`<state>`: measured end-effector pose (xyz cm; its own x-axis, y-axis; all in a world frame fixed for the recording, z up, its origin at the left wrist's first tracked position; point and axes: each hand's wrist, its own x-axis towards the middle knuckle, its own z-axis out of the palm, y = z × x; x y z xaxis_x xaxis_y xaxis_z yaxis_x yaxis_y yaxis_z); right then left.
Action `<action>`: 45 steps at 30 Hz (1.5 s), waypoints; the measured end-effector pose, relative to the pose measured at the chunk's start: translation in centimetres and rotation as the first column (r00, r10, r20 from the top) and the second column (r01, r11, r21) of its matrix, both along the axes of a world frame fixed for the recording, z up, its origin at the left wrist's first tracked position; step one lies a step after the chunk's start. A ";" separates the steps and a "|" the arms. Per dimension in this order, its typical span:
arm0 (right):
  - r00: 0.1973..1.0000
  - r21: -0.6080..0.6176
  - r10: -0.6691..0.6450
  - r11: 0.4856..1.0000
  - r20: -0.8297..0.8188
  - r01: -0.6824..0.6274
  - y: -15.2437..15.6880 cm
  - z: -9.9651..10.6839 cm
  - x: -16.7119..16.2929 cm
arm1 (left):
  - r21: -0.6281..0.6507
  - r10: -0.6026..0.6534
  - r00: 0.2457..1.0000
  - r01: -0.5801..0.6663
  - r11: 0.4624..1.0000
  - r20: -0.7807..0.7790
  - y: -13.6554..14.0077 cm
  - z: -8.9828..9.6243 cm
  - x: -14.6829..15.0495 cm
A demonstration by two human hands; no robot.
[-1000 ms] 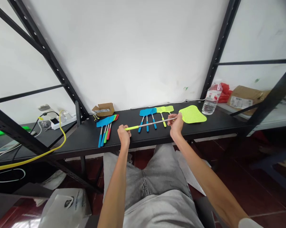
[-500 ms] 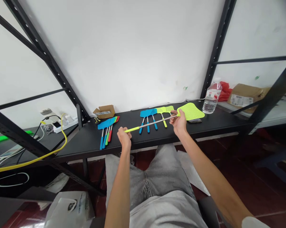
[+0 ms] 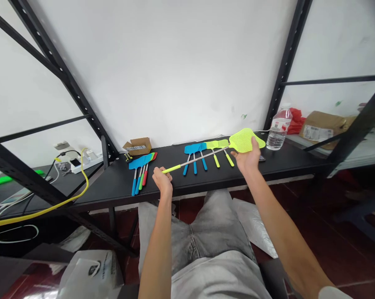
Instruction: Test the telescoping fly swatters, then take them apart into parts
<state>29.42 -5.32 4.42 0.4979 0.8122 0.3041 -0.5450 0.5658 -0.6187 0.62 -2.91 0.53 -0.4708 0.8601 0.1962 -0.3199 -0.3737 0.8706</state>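
Observation:
A lime-yellow fly swatter (image 3: 241,140) with an extended metal rod is held above the dark shelf, its head to the right. My left hand (image 3: 162,180) is closed around the end of its yellow handle. Under the perforated head lies my right hand (image 3: 248,160), its thumb on top and fingers beneath, gripping it. Behind the rod, blue fly swatters (image 3: 195,149) and yellow fly swatters (image 3: 217,145) lie side by side on the shelf. To the left of my left hand is a stack of blue, green and red fly swatters (image 3: 140,162).
An opened cardboard box (image 3: 138,146) stands at the back left of the shelf (image 3: 109,182). A water bottle (image 3: 278,128) stands at the right end. Black metal posts (image 3: 288,62) frame both sides. A yellow cable (image 3: 67,201) crosses at the left, near a power strip (image 3: 84,164).
My right hand has moved right from the swatter's neck onto its head. The head has risen slightly and shifted left; my left hand has stayed on the handle.

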 end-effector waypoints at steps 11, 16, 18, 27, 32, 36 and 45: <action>0.999 0.057 -0.030 0.998 0.010 0.030 -1.4 0.4 7.9 | -0.010 0.021 0.999 -0.021 1.000 -0.027 0.0 -0.2 -0.1; 0.987 -0.043 0.118 0.993 0.111 -0.114 -1.4 0.4 7.3 | -0.001 -0.005 1.000 0.005 1.000 0.018 0.1 -0.1 0.0; 0.977 -0.076 0.163 0.985 0.136 -0.154 -1.5 0.5 7.2 | 0.006 -0.009 1.000 0.009 1.000 0.022 0.1 -0.1 0.0; 0.967 -0.125 0.205 0.974 0.154 -0.187 -1.8 0.5 7.5 | 0.015 0.019 0.997 -0.018 1.000 -0.070 0.0 -0.3 0.0; 0.972 -0.191 0.183 0.970 0.146 -0.154 -1.8 0.6 7.1 | 0.016 0.017 0.999 -0.017 1.000 -0.049 0.1 -0.3 0.0; 0.950 -0.148 0.222 0.970 0.220 -0.192 -1.7 0.4 7.0 | 0.015 0.030 0.999 -0.030 0.999 -0.037 0.2 -0.3 0.0; 0.950 -0.163 0.221 0.969 0.219 -0.188 -1.2 0.1 6.6 | 0.017 -0.017 0.999 0.016 1.000 0.043 0.5 -0.1 -0.3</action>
<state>36.03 -6.55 4.49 0.2447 0.9313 0.2697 -0.4707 0.3573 -0.8067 0.28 -2.44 0.47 -0.4651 0.8645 0.1906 -0.3629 -0.3826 0.8497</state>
